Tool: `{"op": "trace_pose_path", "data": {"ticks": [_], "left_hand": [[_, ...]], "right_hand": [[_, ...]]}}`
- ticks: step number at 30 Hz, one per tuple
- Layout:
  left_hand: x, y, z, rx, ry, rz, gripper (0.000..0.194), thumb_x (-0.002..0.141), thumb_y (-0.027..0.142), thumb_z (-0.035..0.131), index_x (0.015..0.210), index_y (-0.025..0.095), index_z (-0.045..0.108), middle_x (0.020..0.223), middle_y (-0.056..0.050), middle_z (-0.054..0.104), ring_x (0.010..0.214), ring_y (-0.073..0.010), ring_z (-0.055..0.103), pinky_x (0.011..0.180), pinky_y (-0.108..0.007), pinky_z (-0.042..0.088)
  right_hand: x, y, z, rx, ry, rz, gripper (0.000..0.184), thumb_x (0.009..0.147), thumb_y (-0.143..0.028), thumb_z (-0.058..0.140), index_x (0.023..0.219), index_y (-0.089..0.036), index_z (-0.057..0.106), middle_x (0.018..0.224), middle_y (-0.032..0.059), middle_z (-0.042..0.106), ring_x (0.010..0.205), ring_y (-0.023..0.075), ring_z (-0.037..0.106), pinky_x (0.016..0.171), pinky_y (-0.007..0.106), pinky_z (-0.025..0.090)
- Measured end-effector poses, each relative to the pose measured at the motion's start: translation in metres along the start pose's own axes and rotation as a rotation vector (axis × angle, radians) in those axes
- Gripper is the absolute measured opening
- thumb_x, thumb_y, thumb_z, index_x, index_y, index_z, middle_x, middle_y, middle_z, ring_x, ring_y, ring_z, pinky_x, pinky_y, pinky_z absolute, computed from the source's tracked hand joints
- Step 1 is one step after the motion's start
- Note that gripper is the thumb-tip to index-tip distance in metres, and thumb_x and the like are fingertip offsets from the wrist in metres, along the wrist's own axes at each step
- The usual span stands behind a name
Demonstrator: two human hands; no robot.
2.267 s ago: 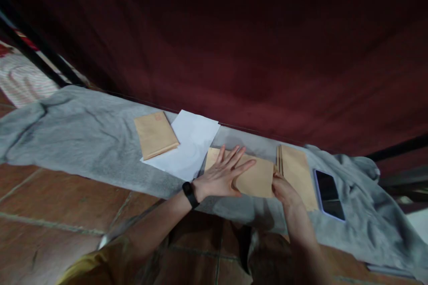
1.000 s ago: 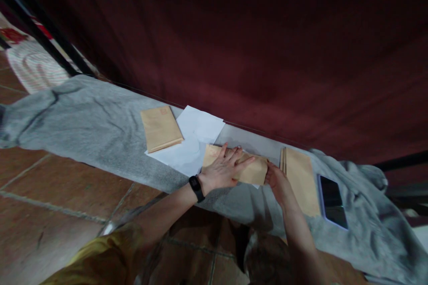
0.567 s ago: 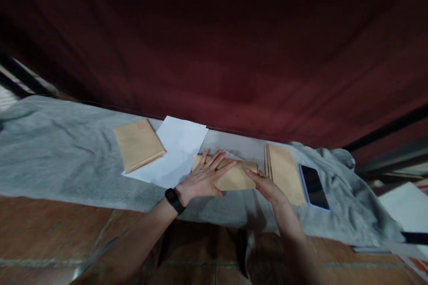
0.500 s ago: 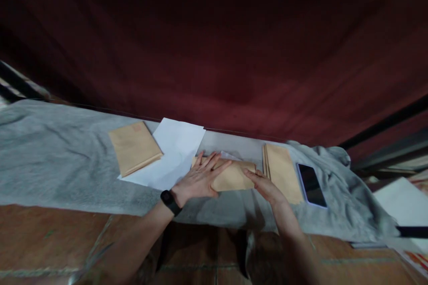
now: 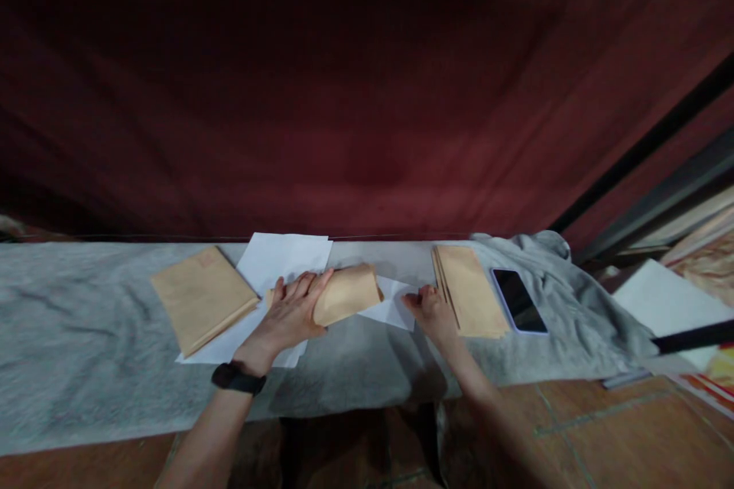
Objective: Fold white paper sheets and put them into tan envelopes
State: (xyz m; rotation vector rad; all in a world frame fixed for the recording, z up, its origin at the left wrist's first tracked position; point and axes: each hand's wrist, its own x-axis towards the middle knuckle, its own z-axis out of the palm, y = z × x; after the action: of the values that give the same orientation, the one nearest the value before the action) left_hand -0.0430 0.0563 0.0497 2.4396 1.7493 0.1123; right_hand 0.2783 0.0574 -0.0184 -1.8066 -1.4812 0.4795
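My left hand [image 5: 291, 318] grips a brown paper envelope [image 5: 349, 295], its fingers over the left part and the thumb at the near edge. The envelope is bowed, and its right end gapes slightly. Beside that end lies a folded white sheet of paper [image 5: 391, 304], partly hidden by the envelope. My right hand [image 5: 434, 313] is closed, thumb and fingers pinching the sheet's right edge. A dark watch [image 5: 238, 379] is on my left wrist.
Brown envelopes [image 5: 200, 298] lie stacked on white sheets [image 5: 287, 260] at the left. To the right are another envelope stack [image 5: 471, 290] and a phone [image 5: 519, 301]. Grey cloth [image 5: 103, 336] covers the narrow surface; a dark red curtain [image 5: 367, 130] hangs behind it.
The envelope has moved left and tilted with my left hand, uncovering more of the folded white sheet. My right hand has let go of the envelope and closed at the sheet's edge.
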Motion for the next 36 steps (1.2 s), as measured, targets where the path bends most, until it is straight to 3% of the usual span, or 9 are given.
{"op": "trace_pose_path", "data": {"ticks": [5, 10, 16, 20, 22, 26, 32, 36], "left_hand": [[-0.003, -0.01, 0.001, -0.018, -0.058, -0.06, 0.109, 0.07, 0.032, 0.07, 0.161, 0.028, 0.011, 0.157, -0.017, 0.039, 0.148, -0.0355, 0.032, 0.119, -0.064, 0.011], [-0.001, -0.017, 0.008, -0.025, -0.067, -0.074, 0.113, 0.067, 0.033, 0.071, 0.161, 0.028, 0.009, 0.158, -0.016, 0.038, 0.148, -0.0362, 0.031, 0.12, -0.063, 0.009], [0.002, -0.022, 0.012, -0.031, -0.102, -0.096, 0.117, 0.065, 0.036, 0.073, 0.162, 0.029, 0.007, 0.16, -0.014, 0.033, 0.15, -0.0338, 0.027, 0.122, -0.059, 0.004], [0.001, -0.022, 0.012, -0.037, -0.099, -0.095, 0.116, 0.066, 0.036, 0.072, 0.162, 0.029, 0.007, 0.16, -0.014, 0.033, 0.151, -0.033, 0.027, 0.122, -0.059, 0.003], [0.0, -0.022, 0.011, -0.047, -0.105, -0.094, 0.115, 0.066, 0.035, 0.071, 0.162, 0.029, 0.007, 0.161, -0.014, 0.031, 0.152, -0.0324, 0.024, 0.122, -0.058, 0.003], [0.0, -0.022, 0.011, -0.068, -0.112, -0.106, 0.116, 0.065, 0.034, 0.072, 0.162, 0.029, 0.007, 0.162, -0.015, 0.029, 0.153, -0.0329, 0.022, 0.122, -0.059, 0.005], [0.001, -0.027, 0.016, -0.055, -0.094, -0.058, 0.115, 0.066, 0.033, 0.071, 0.162, 0.027, 0.007, 0.162, -0.016, 0.03, 0.152, -0.034, 0.024, 0.121, -0.06, 0.008], [0.001, -0.028, 0.019, -0.04, -0.085, -0.03, 0.117, 0.066, 0.033, 0.071, 0.162, 0.027, 0.005, 0.164, -0.016, 0.027, 0.153, -0.0345, 0.02, 0.121, -0.061, 0.006]], "right_hand": [[-0.006, 0.0, 0.013, -0.152, -0.016, 0.011, 0.029, 0.074, -0.039, 0.08, 0.086, -0.024, 0.057, 0.094, 0.0181, 0.071, 0.1, 0.0371, 0.067, 0.084, 0.042, 0.05], [-0.002, -0.003, 0.016, -0.22, -0.065, 0.009, 0.023, 0.077, -0.035, 0.072, 0.087, -0.023, 0.054, 0.095, 0.014, 0.071, 0.096, 0.0333, 0.069, 0.082, 0.039, 0.05], [0.013, -0.009, 0.008, 0.142, 0.042, -0.075, 0.012, 0.082, -0.035, 0.057, 0.082, -0.026, 0.049, 0.072, -0.0002, 0.06, 0.068, 0.0203, 0.061, 0.066, 0.032, 0.047], [0.032, -0.014, -0.015, 0.369, 0.248, -0.064, 0.021, 0.081, -0.045, 0.057, 0.083, -0.026, 0.047, 0.073, -0.0016, 0.056, 0.068, 0.0178, 0.054, 0.065, 0.031, 0.045], [0.038, -0.016, -0.024, 0.458, 0.281, -0.058, 0.026, 0.082, -0.049, 0.058, 0.085, -0.026, 0.048, 0.074, -0.0019, 0.056, 0.07, 0.0173, 0.054, 0.066, 0.03, 0.046], [0.038, -0.018, -0.023, 0.541, 0.203, -0.081, 0.027, 0.079, -0.049, 0.06, 0.084, -0.025, 0.049, 0.075, -0.0011, 0.058, 0.074, 0.0182, 0.055, 0.07, 0.031, 0.047], [0.038, -0.006, -0.017, 0.359, -0.071, -0.123, 0.02, 0.078, -0.043, 0.053, 0.072, -0.024, 0.053, 0.069, 0.0012, 0.059, 0.07, 0.0189, 0.053, 0.066, 0.029, 0.042], [0.044, 0.007, -0.024, 0.306, -0.134, -0.12, 0.021, 0.076, -0.039, 0.053, 0.063, -0.024, 0.048, 0.06, -0.0018, 0.051, 0.064, 0.0164, 0.047, 0.061, 0.027, 0.037]]}}
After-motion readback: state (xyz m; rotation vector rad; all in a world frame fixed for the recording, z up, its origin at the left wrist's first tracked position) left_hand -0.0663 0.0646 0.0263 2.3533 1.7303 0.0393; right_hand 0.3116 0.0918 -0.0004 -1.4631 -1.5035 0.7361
